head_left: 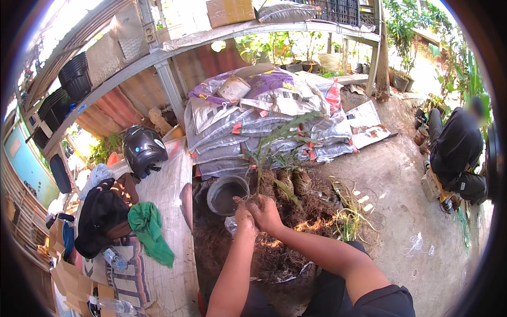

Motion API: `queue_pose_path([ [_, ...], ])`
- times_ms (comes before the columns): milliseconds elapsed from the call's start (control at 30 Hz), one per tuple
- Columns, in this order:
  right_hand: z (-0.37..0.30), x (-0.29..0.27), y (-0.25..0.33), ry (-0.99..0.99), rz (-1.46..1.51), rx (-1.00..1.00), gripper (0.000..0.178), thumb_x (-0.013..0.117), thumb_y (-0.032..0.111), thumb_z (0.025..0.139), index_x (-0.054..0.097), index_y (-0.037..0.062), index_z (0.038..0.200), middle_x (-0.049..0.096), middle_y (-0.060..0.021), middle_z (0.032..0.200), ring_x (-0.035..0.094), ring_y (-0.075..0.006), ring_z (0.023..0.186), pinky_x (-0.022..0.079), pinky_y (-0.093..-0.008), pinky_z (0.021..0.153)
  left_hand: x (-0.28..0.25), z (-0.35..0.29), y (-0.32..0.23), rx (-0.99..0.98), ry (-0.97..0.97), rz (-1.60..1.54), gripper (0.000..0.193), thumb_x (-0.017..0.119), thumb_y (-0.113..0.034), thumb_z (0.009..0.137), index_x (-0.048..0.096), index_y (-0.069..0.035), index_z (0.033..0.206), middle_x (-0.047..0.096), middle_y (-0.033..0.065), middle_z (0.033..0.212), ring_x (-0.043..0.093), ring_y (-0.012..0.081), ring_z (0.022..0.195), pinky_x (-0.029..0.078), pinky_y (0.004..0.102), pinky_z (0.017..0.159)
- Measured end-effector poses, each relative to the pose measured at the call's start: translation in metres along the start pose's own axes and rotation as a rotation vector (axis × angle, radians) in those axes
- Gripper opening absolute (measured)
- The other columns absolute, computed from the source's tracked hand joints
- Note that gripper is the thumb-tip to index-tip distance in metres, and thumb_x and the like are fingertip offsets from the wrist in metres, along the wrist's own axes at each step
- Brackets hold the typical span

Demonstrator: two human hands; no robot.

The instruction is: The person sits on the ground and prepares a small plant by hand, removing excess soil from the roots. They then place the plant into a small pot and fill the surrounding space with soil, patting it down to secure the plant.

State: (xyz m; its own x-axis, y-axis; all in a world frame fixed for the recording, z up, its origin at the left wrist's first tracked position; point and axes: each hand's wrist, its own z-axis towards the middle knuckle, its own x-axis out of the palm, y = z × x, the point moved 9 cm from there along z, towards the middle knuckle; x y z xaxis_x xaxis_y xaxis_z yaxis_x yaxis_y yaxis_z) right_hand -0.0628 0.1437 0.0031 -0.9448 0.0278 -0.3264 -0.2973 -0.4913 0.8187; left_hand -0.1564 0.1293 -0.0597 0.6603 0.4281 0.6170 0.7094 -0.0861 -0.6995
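Observation:
My left hand and my right hand are pressed together, soiled, with fingers closed round the base of a leafy green plant. Its long fronds rise above my hands toward the stacked sacks. The part inside my fingers is hidden. Just beyond my left hand stands a dark grey bucket with grey contents. Right of my hands, several wrapped brown root balls with green leaves stand close together. Beneath my forearms spreads a heap of brown fibre.
Full sacks are stacked ahead. A table on the left bears a black helmet, a green cloth and dark clothing. Loose straw-like strands lie on the concrete floor. Another person in dark clothes sits at far right.

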Motion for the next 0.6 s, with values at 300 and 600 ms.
queue_pose_path([
  [300, 0.008, -0.006, 0.032, 0.044, -0.119, -0.070, 0.031, 0.059, 0.027, 0.090, 0.060, 0.0009, 0.108, 0.061, -0.0223, 0.104, 0.057, -0.0372, 0.101, 0.042, -0.0430, 0.090, 0.002, 0.009, -0.001, -0.003, 0.078, -0.157, 0.062, 0.036, -0.060, 0.095, 0.056, -0.005, 0.115, 0.061, 0.0099, 0.111, 0.058, 0.0263, 0.104, 0.046, 0.0416, 0.092],
  [600, 0.015, 0.011, 0.022, 0.272, 0.280, -0.058, 0.035, 0.060, 0.020, 0.093, 0.050, 0.0028, 0.122, 0.054, -0.0121, 0.120, 0.051, -0.0239, 0.116, 0.038, -0.0367, 0.100, 0.009, 0.014, -0.008, -0.055, 0.093, -0.270, 0.070, 0.020, -0.064, 0.096, 0.055, -0.006, 0.117, 0.060, 0.0108, 0.114, 0.059, 0.0275, 0.104, 0.047, 0.0423, 0.090],
])
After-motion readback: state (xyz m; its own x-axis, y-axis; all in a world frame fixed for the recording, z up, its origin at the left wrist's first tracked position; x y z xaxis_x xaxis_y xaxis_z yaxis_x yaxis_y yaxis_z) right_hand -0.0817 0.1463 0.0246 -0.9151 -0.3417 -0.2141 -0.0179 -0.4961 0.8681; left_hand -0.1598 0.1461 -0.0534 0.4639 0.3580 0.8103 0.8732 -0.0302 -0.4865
